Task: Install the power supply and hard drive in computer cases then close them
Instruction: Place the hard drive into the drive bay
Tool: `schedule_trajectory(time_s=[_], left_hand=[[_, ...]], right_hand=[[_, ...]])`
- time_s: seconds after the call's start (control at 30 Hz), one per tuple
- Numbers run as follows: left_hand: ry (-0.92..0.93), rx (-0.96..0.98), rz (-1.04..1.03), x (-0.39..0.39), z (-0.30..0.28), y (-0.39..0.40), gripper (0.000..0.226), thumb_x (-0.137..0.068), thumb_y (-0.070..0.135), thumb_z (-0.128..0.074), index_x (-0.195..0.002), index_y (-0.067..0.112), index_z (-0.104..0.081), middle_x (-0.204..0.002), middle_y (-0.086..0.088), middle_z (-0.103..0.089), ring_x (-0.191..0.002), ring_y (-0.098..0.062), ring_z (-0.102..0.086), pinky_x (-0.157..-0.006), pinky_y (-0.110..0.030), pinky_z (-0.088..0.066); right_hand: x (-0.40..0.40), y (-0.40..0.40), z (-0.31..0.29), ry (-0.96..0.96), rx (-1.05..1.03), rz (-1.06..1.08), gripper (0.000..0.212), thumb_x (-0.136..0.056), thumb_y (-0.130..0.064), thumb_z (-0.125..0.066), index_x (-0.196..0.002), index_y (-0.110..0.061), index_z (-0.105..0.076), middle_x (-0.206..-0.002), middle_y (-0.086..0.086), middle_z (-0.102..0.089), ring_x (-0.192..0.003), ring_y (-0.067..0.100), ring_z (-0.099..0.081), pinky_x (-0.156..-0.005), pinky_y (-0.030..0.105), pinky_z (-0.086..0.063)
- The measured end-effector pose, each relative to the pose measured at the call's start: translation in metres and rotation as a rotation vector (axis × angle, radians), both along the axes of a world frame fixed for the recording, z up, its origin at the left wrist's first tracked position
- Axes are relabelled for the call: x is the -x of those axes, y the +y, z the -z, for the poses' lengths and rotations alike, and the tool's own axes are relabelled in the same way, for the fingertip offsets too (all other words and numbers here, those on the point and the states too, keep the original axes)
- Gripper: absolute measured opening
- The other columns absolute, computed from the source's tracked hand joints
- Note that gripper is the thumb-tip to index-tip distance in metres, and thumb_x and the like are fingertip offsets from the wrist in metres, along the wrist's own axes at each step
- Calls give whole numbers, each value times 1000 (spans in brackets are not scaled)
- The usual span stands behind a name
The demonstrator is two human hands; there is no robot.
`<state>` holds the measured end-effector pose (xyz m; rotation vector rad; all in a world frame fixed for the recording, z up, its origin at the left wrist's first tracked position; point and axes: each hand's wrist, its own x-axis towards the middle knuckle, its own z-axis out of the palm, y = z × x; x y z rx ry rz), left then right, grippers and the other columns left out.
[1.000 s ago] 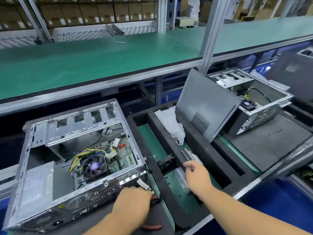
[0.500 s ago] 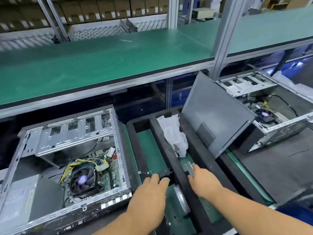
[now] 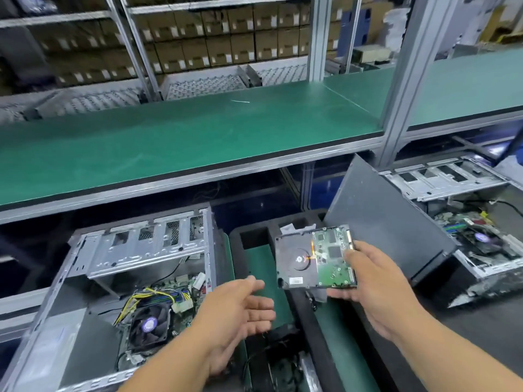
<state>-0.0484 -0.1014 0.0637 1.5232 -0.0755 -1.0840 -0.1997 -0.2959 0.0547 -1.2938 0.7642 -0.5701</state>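
My right hand (image 3: 370, 284) grips a hard drive (image 3: 311, 258) by its right edge, lifted above the black foam tray, its green circuit board facing up. Just left of the drive, my left hand (image 3: 240, 309) is held out palm up with relaxed fingers and holds nothing. An open computer case (image 3: 133, 250) lies at the lower left, showing its motherboard, fan and yellow cables, with a grey power supply (image 3: 53, 349) in its near left corner. A second open case (image 3: 467, 222) lies at the right, with a dark side panel (image 3: 387, 222) leaning against it.
A black foam tray (image 3: 317, 326) with green-floored slots sits between the two cases; black cables (image 3: 271, 360) lie in it near me. A green shelf (image 3: 184, 137) overhangs the back of the work area, carried by a metal post (image 3: 407, 80). Cardboard boxes fill racks behind.
My right hand has lifted the hard drive out of the foam tray. My left hand has come off the tray and turned palm up. The view has tilted upward.
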Motion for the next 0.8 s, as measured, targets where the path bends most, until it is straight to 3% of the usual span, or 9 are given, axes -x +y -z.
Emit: schedule_trajectory(time_s=[0.07,0.13,0.23,0.3,0.4,0.5,0.57,0.67,0.8], left_hand=[[170,59,-47,-12,-13,2,46,-104,43,-51,-127,3,-58,-108,-27,-74,-97,-39,-75,-85,-46,-61],[297,161,-81,-28,-27,9,61,-100,59,-50,-132,7,-52,-126,-30,-66,-112,-43,-69,-98,-54,-55],[395,378,-78,-57,-40,30,91,-86,81,-50,-133,5,-64,-136,-26,-61,-122,-42,-63,-101,-57,-51],[401,428,-127,-68,-48,48,87,-90,74,-55,-136,0,-62,-138,-27,-60,-122,-41,-63,-102,-54,-49],[269,298,-270,-84,-38,73,60,-87,37,-61,-136,2,-62,-128,-25,-67,-110,-37,-70,-96,-50,-53],[203,278,-351,-97,-25,96,48,-91,28,-59,-130,1,-64,-123,-26,-69,-110,-42,-70,-106,-57,-48],[160,275,-356,-105,-19,108,41,-101,29,-51,-129,2,-64,-120,-26,-71,-109,-43,-70,-107,-60,-46],[70,286,-318,-106,-18,118,46,-107,41,-42,-129,10,-68,-120,-19,-73,-112,-36,-70,-107,-57,-46],[-94,227,-230,-88,-24,130,61,-102,67,-29,-112,32,-78,-112,-1,-78,-103,-17,-75,-88,-42,-52]], right_hand=[[-26,16,-21,-111,35,-89,26,-97,-30,-52,-110,-32,-74,-109,4,-77,-93,27,-76,-69,43,-63],[-48,39,-31,-127,337,-192,28,-96,-34,-52,-118,-42,-68,-116,-12,-74,-105,13,-72,-82,35,-62],[-72,74,-27,-35,1023,-374,47,-99,-32,-61,-142,-47,-52,-136,-50,-44,-134,-25,-31,-113,7,-27],[-87,98,-15,2,1087,-627,52,-100,-24,-64,-147,-44,-50,-149,-42,-32,-144,-20,-18,-121,11,-15],[-103,132,-2,-76,859,-609,48,-99,-9,-59,-131,-43,-65,-146,-36,-47,-141,-14,-33,-113,5,-24],[-120,162,-1,47,511,-351,48,-100,-6,-53,-118,-49,-65,-129,-35,-58,-120,-16,-50,-91,4,-40],[-133,175,-2,121,342,-361,42,-101,-13,-57,-120,-50,-62,-126,-31,-62,-118,-15,-54,-95,9,-42],[-153,195,-13,175,133,-460,40,-98,-43,-63,-132,-61,-50,-127,-37,-60,-128,-6,-54,-110,27,-45],[-182,221,-21,182,-231,-537,86,-65,-88,-69,-139,-47,-53,-146,-11,-59,-135,18,-55,-115,50,-39]])
